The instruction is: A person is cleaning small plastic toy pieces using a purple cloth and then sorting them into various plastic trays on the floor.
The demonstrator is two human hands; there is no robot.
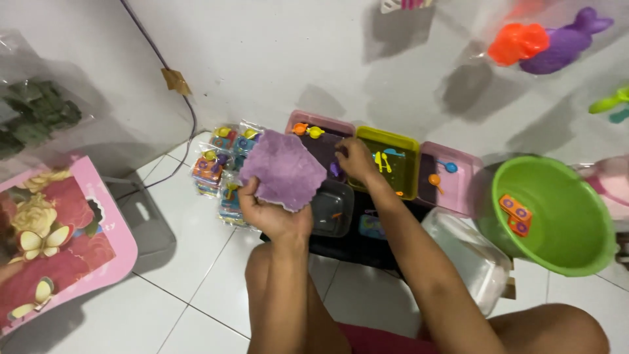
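The left hand [272, 213] pinches a purple cloth [283, 169] by its lower edge, fingers closed on it, holding it up above the white tiled floor [190, 275]. The right hand [356, 160] reaches into a dark tray [325, 147] with a pink rim; its fingers curl down near a small purple piece, but whether they grip it I cannot tell. Beside that tray stand a yellow-green tray [393, 160] and a pink tray [452, 177], all against the white wall [275, 59]. A green basin [550, 216] sits to the right, small packets [219, 164] to the left, and a pink flowered board [59, 236] lies far left. A cable [177, 98] runs down the wall.
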